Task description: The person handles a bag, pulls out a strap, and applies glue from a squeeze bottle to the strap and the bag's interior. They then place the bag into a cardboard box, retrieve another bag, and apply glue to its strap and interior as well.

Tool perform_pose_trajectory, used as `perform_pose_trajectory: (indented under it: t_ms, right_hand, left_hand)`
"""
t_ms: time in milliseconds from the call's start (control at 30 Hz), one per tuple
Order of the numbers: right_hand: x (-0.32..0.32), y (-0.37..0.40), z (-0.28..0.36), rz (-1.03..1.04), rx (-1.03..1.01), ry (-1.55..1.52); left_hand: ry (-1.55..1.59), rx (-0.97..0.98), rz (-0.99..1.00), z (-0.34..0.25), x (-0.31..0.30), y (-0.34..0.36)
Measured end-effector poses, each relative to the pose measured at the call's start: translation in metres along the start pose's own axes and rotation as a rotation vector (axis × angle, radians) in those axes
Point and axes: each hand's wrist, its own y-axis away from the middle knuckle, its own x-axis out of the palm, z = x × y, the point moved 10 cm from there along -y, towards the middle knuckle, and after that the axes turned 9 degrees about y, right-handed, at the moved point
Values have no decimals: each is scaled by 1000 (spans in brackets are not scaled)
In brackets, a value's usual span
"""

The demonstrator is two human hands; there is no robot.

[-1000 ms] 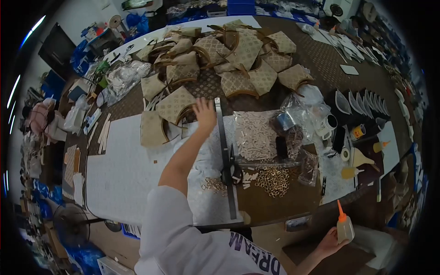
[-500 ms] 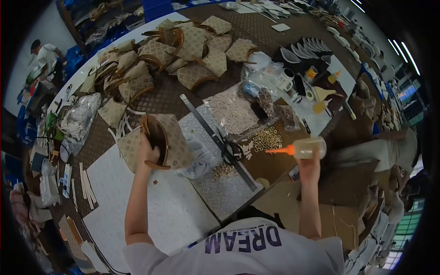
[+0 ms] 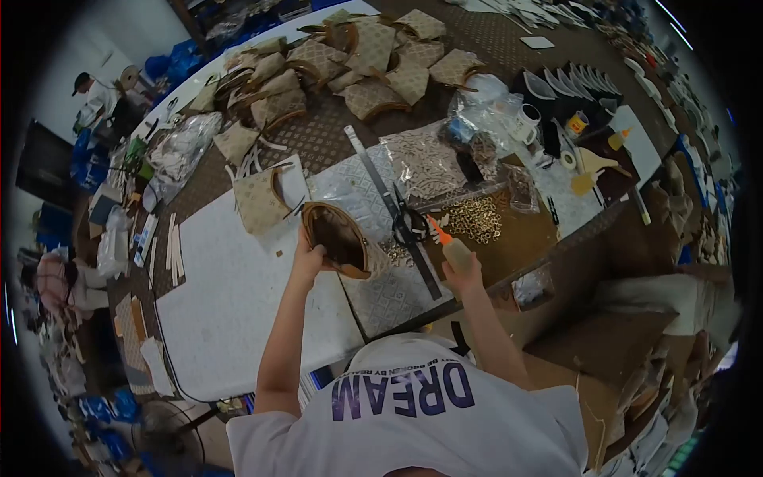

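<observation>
Just inward of the left hand (image 3: pixel 310 258) gripping its side, a bag (image 3: pixel 343 242); clasped in the right hand (image 3: pixel 464 276), a bottle (image 3: pixel 457 254).

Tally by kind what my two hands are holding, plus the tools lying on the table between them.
Bag, in the left hand: 1
Glue-type bottle, in the right hand: 1
Scissors: 1
Ruler: 1
Total: 4
</observation>
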Motion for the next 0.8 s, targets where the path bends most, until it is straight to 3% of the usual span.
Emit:
perform_pose_trajectory:
  t_ms: [67,333,400,500,533,600,633,667,733,800]
  right_hand:
    - [4,-7,-14,-16,10,-15]
    - [69,12,-63,409,-81,260]
    - [90,27,-73,444,-130,305]
    - [146,78,-115,703,19,396]
    - [161,100,-136,761,156,418]
    - [181,147,-182,862,413,465]
    - [187,158,-197,871,400,507]
    - [190,170,-214,889,388,547]
    - [189,186,-244,936,452,575]
    - [184,201,-258,967,446,671]
  left_hand:
    - [84,-10,-82,3,-16,26]
    - [313,-252,-319,59,-70,154]
    - [350,-305,-216,79,-73,167]
    - [277,-334,-63,59,-46,179]
    - [218,-341,21,47,-37,181]
    - [21,-217,239,15,-18,183]
    - [-114,-8,303,-12,-4,179]
    - [-168,-25,260,34,-32,158]
    - [-85,55,272,-15,-23,163]
    - [275,35,145,7,-56,146]
